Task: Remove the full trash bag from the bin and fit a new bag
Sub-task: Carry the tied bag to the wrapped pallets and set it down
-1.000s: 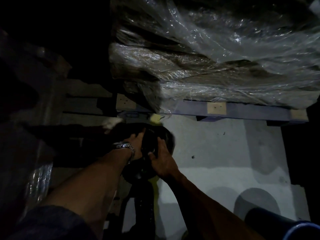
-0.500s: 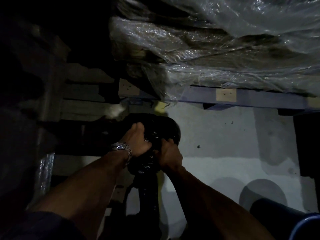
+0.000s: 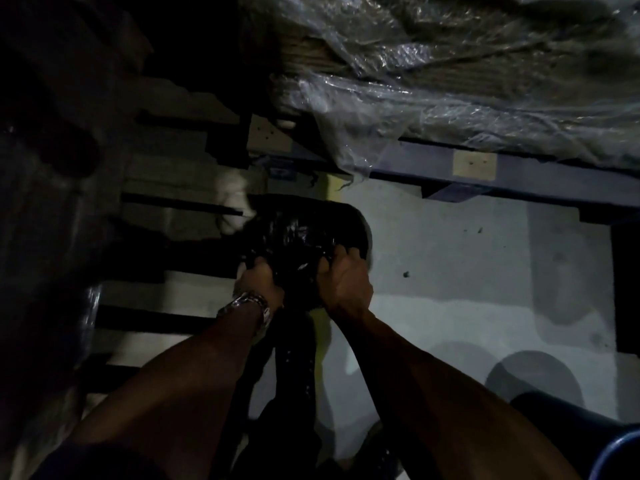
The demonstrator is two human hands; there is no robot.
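A black trash bag fills the mouth of a dark round bin on the floor, in dim light. My left hand, with a metal watch on the wrist, is clenched on the bag's edge at the left. My right hand is clenched on the bag's edge at the right. More black plastic hangs down between my forearms toward me. The bin's body is mostly hidden by the bag and the dark.
A blue wooden pallet loaded with goods under clear plastic wrap stands just beyond the bin. Pale pallet slats lie in shadow at the left. A dark blue round container sits at the bottom right on the grey floor.
My hands went from resting on top of the bag to gripping its edges, and they have pulled apart to the left and right. The camera has shifted slightly closer.
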